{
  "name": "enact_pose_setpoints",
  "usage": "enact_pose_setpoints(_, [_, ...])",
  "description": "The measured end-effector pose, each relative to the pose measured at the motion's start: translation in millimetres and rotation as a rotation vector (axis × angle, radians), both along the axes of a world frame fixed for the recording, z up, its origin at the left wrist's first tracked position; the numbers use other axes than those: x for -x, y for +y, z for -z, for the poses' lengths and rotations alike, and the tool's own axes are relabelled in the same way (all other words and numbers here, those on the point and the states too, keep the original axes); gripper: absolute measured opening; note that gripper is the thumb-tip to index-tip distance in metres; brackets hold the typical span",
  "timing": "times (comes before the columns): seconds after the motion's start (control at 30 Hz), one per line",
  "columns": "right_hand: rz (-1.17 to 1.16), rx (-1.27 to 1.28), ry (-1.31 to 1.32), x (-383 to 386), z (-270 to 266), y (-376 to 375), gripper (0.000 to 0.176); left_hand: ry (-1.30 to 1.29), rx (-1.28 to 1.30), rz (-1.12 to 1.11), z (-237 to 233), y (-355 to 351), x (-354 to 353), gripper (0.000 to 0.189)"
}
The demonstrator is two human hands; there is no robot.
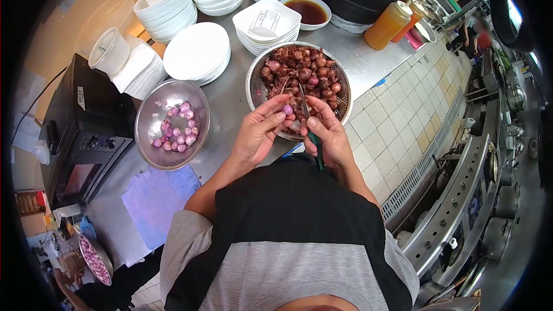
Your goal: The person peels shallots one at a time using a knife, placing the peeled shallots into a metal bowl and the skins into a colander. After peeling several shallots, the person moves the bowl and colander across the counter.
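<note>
Left hand (259, 133) pinches a small pink shallot (287, 109) over the round steel colander (252, 95) heaped with brown unpeeled shallots (305, 69). Right hand (329, 137) is closed around the green-handled paring knife (314, 145). Just a handful of peeled pink bulbs (177, 132) lie in the smaller steel colander (173, 160) on the worktop (230, 101), so most of the heap looks left to do.

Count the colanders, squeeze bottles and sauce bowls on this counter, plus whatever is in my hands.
Metal colanders: 2, left colander, right colander
Squeeze bottles: 2, orange bottle, redder bottle behind it
Sauce bowl: 1
Held in hands: 2, knife in right hand, shallot in left hand
Total: 7
</note>
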State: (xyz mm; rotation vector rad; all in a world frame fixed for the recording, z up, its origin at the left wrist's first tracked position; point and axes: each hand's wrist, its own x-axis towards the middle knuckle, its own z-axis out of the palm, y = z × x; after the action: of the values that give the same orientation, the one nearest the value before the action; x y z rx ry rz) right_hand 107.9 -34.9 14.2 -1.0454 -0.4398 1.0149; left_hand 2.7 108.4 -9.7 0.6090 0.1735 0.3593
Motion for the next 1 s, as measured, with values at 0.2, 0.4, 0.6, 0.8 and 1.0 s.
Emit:
enact_pose_setpoints(0.2, [-0.042, 0.009, -0.049, 0.8, 3.5, -0.9, 0.052, 0.022, 0.107, 0.027, 5.1, 3.6, -1.4, 0.037])
enact_pose_setpoints(0.4, [-0.060, 0.093, -0.250, 3.4, 1.5, -0.8, 0.046, 0.026, -0.022, 0.050, 3.7, 10.2, 0.0, 0.029])
enact_pose_setpoints(0.6, [-0.070, 0.148, -0.381, 3.8, 3.5, 1.4, 0.044, 0.123, -0.154, 0.027, 2.7, 10.5, 0.8, 0.026])
enact_pose_setpoints(0.8, [-0.099, 0.143, -0.322, 1.4, 1.3, 2.0, 0.043, 0.117, -0.379, -0.122, 2.3, 7.0, 0.0, 0.027])
enact_pose_setpoints(1.0, [-0.073, 0.166, -0.336, -0.7, 5.6, 7.1, 0.033, 0.119, -0.524, -0.134, -0.3, 3.0, 0.8, 0.028])
